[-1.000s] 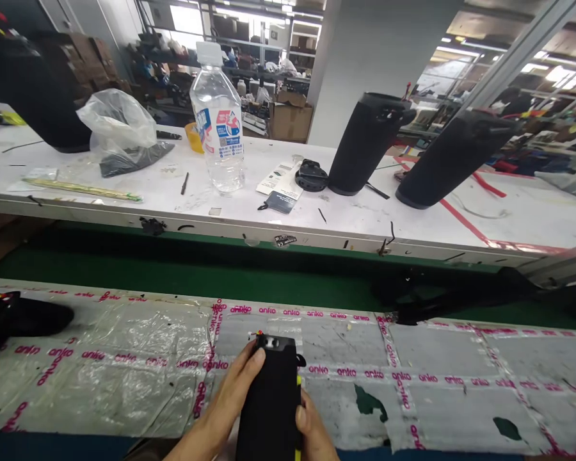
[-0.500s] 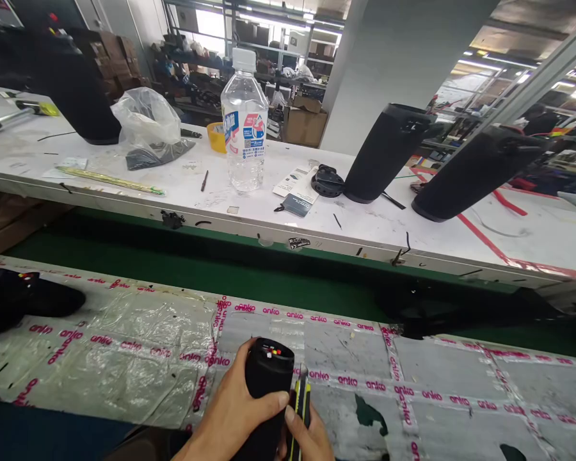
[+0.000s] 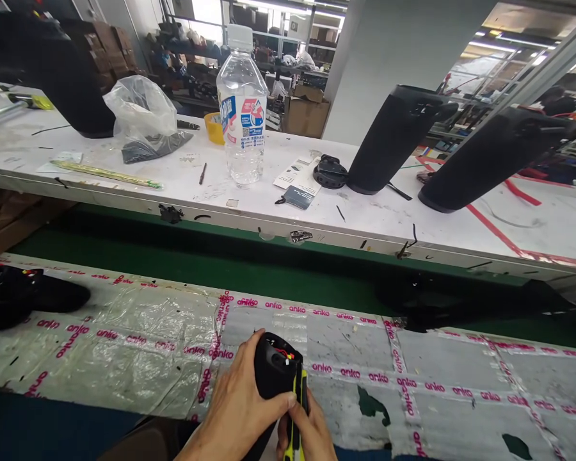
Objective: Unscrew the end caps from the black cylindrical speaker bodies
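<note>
Head view shows the taped bench (image 3: 436, 378); over its near edge the left hand (image 3: 240, 413) clasps a black speaker body (image 3: 269, 376). The right hand (image 3: 313, 436) grips a yellow tool (image 3: 297, 392) beside its open end, where coloured wires (image 3: 282, 353) lie uncovered, so this end looks not yet closed.

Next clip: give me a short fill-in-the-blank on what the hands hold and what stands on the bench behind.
The left hand grips a ____ speaker body.
The right hand holds a tool with a ____ and black handle.
On the far bench, the water bottle wears a ____ cap.
Right of that bottle stand ____ tall black cylinders.
Missing words: black; yellow; white; two.
</note>
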### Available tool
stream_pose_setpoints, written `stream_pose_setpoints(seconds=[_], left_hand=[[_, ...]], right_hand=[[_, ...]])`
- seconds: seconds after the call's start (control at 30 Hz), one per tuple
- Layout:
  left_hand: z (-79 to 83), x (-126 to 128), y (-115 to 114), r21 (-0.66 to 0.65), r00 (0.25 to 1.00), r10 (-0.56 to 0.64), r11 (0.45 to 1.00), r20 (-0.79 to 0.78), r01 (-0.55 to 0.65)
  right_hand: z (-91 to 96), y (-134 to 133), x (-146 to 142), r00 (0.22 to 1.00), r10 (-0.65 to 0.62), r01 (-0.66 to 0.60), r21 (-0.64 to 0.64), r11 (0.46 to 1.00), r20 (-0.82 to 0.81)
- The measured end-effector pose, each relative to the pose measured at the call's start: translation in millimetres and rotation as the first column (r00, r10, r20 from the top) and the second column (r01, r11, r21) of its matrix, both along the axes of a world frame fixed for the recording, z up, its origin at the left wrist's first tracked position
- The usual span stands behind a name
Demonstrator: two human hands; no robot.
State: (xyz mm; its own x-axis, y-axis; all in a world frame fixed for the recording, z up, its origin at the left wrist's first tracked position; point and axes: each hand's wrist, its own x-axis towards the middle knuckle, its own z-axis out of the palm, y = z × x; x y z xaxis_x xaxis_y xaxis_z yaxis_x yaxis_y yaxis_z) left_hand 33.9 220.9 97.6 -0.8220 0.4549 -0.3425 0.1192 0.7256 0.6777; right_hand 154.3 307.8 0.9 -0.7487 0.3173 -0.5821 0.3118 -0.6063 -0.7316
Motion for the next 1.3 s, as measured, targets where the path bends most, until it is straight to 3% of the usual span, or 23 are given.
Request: stream_pose_setpoints(seconds=[0.1,0.2,0.3,0.37,0.5,0.6,0.63,0.67,0.77,0.83,0.9,0.97,1.1,1.3], left_hand=[[1.4,-2,-4,0.019,0.998,-0.051,0.999,0.028,0.05],[0.4,-12,-12,0.122,0.977,-0.134,0.986,0.165,0.115],[-13.5,-29,-16,0.251,0.949,-0.196,0.959,0.247,0.133],[-33.0,-41,-15,0.264,0.96,-0.174,0.958,0.221,0.113],[-89.7,-61,-6,0.117,0.994,-0.103,0.988,0.048,0.097],[-131.9,-66,-4,0.007,0.986,-0.155,0.988,0.061,0.155],[-143.0,-65,-5,-0.018,0.985,-0.154,0.988,0.072,0.156],[-152.1,-62,-6,-0.039,0.986,-0.15,0.987,0.077,0.153],[-167.8,-52,-9,-0.074,0.985,-0.17,0.982,0.023,0.171],[-170.9,-46,-10,-0.095,0.977,-0.21,0.974,-0.02,0.207],[-171.2,-44,-9,-0.126,0.97,-0.238,0.965,-0.038,0.232],[-170.4,-44,-7,-0.15,0.968,-0.247,0.959,-0.037,0.239],[-167.0,-47,-3,-0.165,0.966,-0.258,0.953,-0.01,0.253],[-160.6,-46,2,-0.189,0.965,-0.262,0.947,0.007,0.258]], right_hand=[[2.0,1,0,1.0,-0.002,0.002,0.019,1.0,0.006],[-0.9,1,-1,1.0,0.012,-0.012,0.007,1.0,0.012],[-10.1,0,-9,1.0,0.014,-0.014,-0.029,0.999,0.02],[-18.4,0,-17,0.996,-0.056,0.061,-0.062,0.996,0.073],[-34.3,6,-27,0.959,-0.253,0.258,-0.027,0.966,0.126],[-41.9,9,-24,0.986,-0.151,0.135,0.179,0.974,0.076],[-43.2,9,-21,0.993,-0.081,0.052,0.305,0.951,0.083],[-43.9,8,-19,0.993,-0.013,-0.04,0.445,0.895,0.113],[-42.5,6,-16,0.946,0.137,-0.316,0.738,0.597,0.294],[-40.3,8,-18,0.889,0.186,-0.457,0.779,0.43,0.419],[-39.4,12,-22,0.824,0.222,-0.566,0.758,0.325,0.52],[-41.2,17,-25,0.774,0.234,-0.633,0.729,0.26,0.588],[-49.3,25,-29,0.728,0.227,-0.685,0.705,0.184,0.647],[-51.5,26,-32,0.691,0.241,-0.72,0.68,0.138,0.682]])
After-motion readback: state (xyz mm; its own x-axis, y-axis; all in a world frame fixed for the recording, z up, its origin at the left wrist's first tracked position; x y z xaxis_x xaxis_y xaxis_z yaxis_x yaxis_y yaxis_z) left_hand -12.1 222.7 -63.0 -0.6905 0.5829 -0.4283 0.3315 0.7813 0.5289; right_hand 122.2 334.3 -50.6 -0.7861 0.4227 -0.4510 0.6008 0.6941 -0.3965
